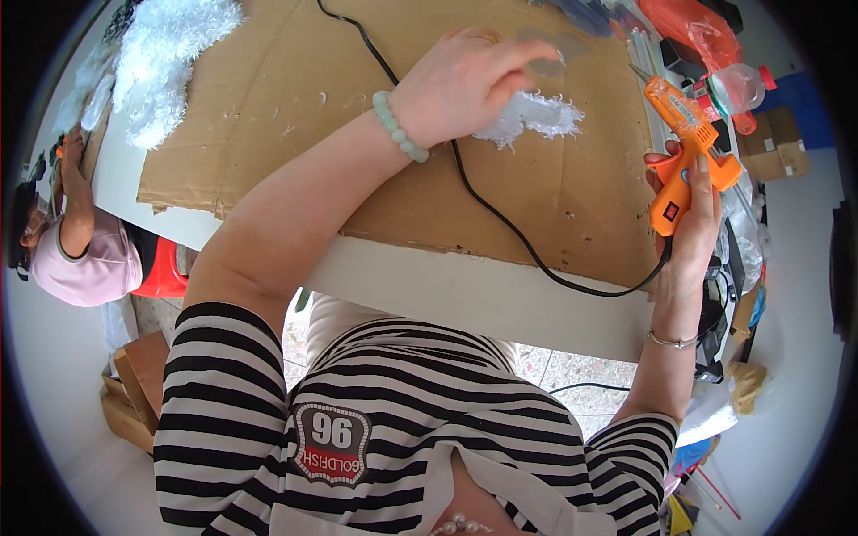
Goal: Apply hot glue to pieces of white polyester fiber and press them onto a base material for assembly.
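My left hand (469, 85), with a pale green bead bracelet at its wrist, reaches over the cardboard sheet (313, 170). Its fingers are closed in a pinch at the edge of a thin clear plastic piece (572, 46), whose outline is faint. Just below these fingers lies a small piece of white fluffy fabric (541, 118), partly covered by the hand. At the right edge of the cardboard, my right hand (702, 201) is wrapped round the handle of an orange hot glue gun (684, 161). The gun's nozzle points up and away from me.
From the glue gun a black cord (518, 232) runs across the cardboard. White fluffy fabric (174, 62) is heaped at the far left. A clear bottle with a red cap (740, 87) and a red plastic bag (693, 31) are beyond the gun. Another person (85, 255) sits at left.
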The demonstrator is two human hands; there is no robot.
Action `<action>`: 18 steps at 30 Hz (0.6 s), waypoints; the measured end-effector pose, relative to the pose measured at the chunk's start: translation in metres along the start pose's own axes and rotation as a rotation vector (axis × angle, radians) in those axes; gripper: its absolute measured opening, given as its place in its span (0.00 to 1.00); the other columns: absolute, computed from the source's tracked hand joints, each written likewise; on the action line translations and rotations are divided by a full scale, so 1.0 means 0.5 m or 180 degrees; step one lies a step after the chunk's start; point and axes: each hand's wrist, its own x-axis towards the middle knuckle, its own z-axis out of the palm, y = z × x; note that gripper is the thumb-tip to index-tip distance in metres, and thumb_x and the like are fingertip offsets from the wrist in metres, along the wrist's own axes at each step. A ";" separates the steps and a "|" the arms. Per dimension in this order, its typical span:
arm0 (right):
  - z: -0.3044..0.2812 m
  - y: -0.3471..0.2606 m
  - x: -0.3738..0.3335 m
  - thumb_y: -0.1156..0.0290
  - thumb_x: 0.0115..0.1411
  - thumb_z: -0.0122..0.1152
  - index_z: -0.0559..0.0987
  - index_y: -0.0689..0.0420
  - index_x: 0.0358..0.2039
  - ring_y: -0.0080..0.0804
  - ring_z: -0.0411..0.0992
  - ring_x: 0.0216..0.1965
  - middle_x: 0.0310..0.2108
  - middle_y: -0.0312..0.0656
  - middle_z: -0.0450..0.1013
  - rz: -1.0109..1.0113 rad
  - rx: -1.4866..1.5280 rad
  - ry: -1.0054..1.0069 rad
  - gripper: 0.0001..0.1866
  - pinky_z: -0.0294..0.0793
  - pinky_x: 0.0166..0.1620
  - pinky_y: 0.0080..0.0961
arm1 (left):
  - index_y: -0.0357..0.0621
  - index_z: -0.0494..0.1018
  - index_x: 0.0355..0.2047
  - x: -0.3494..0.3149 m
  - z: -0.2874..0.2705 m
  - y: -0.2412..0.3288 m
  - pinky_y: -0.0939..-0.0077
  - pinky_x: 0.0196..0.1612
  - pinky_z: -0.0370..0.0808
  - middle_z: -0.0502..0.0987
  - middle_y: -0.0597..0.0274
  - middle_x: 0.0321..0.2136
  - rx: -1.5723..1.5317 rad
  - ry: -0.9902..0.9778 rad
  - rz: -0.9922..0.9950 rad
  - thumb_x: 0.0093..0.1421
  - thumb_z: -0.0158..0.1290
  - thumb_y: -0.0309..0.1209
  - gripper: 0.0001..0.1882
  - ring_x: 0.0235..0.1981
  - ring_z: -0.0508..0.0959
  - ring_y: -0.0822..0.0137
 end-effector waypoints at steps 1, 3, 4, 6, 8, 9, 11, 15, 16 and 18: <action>0.004 -0.002 -0.001 0.61 0.66 0.44 0.67 0.65 0.51 0.31 0.74 0.39 0.41 0.42 0.72 -0.0003 -0.0012 -0.0023 0.21 0.75 0.43 0.26 | 0.50 0.71 0.45 0.001 -0.008 -0.012 0.65 0.43 0.70 0.77 0.64 0.25 -0.0315 0.0056 -0.0260 0.51 0.50 0.24 0.19 0.33 0.75 0.61; 0.012 -0.006 -0.004 0.62 0.65 0.46 0.68 0.66 0.50 0.31 0.75 0.37 0.38 0.41 0.73 -0.0078 -0.0019 -0.0044 0.20 0.73 0.40 0.20 | 0.49 0.71 0.45 0.003 -0.023 -0.018 0.66 0.42 0.71 0.78 0.63 0.27 -0.0642 0.0118 -0.0516 0.51 0.47 0.22 0.19 0.34 0.76 0.60; 0.014 -0.005 -0.002 0.62 0.65 0.46 0.68 0.66 0.50 0.31 0.75 0.37 0.38 0.41 0.73 -0.0080 -0.0028 -0.0053 0.20 0.73 0.40 0.20 | 0.45 0.70 0.43 0.004 -0.031 -0.017 0.65 0.37 0.70 0.75 0.60 0.24 -0.0545 0.0376 -0.0484 0.51 0.46 0.21 0.17 0.31 0.74 0.59; 0.019 -0.001 0.001 0.61 0.65 0.46 0.69 0.65 0.49 0.29 0.74 0.37 0.38 0.41 0.73 -0.0057 0.0082 -0.0343 0.20 0.71 0.41 0.21 | 0.42 0.69 0.41 0.000 -0.038 -0.020 0.64 0.33 0.68 0.73 0.58 0.21 -0.0431 0.0649 -0.0469 0.51 0.45 0.19 0.16 0.28 0.73 0.57; 0.033 -0.005 -0.003 0.61 0.65 0.46 0.70 0.65 0.49 0.28 0.74 0.38 0.38 0.41 0.73 -0.0033 -0.0042 -0.0481 0.20 0.70 0.42 0.21 | 0.46 0.69 0.45 -0.001 -0.038 -0.036 0.63 0.34 0.71 0.74 0.57 0.23 -0.0294 0.0442 -0.0638 0.52 0.42 0.17 0.20 0.28 0.75 0.56; 0.041 -0.007 -0.005 0.61 0.65 0.46 0.70 0.66 0.48 0.27 0.73 0.38 0.39 0.41 0.73 -0.0009 -0.0162 -0.0602 0.20 0.69 0.42 0.21 | 0.46 0.69 0.45 -0.002 -0.034 -0.048 0.63 0.34 0.71 0.74 0.57 0.23 -0.0290 0.0456 -0.0646 0.52 0.42 0.17 0.20 0.28 0.75 0.56; 0.049 0.000 -0.003 0.60 0.64 0.47 0.71 0.65 0.47 0.26 0.73 0.37 0.39 0.41 0.73 0.0044 -0.0253 -0.0675 0.21 0.69 0.42 0.20 | 0.45 0.70 0.44 -0.001 -0.029 -0.063 0.63 0.34 0.72 0.75 0.56 0.25 0.0171 0.0964 0.0358 0.51 0.43 0.17 0.20 0.28 0.75 0.56; 0.077 0.004 0.001 0.59 0.64 0.47 0.70 0.66 0.49 0.23 0.72 0.37 0.40 0.41 0.74 0.0067 -0.0484 -0.0983 0.22 0.69 0.41 0.18 | 0.44 0.70 0.44 -0.007 -0.043 -0.069 0.65 0.35 0.72 0.76 0.56 0.27 -0.0523 0.0692 -0.0454 0.50 0.42 0.16 0.20 0.30 0.76 0.56; 0.081 0.004 0.002 0.59 0.64 0.47 0.71 0.66 0.48 0.23 0.72 0.37 0.39 0.41 0.74 0.0085 -0.0539 -0.1062 0.22 0.68 0.42 0.18 | 0.43 0.69 0.44 -0.011 -0.042 -0.081 0.65 0.35 0.73 0.76 0.56 0.27 -0.0586 0.0568 -0.0525 0.50 0.43 0.16 0.20 0.30 0.77 0.56; 0.090 0.005 0.005 0.59 0.64 0.47 0.71 0.66 0.48 0.23 0.72 0.37 0.38 0.41 0.74 0.0101 -0.0596 -0.1159 0.22 0.68 0.42 0.19 | 0.43 0.69 0.44 -0.015 -0.045 -0.088 0.66 0.35 0.73 0.77 0.57 0.27 -0.0639 0.0454 -0.0606 0.49 0.45 0.16 0.21 0.30 0.77 0.56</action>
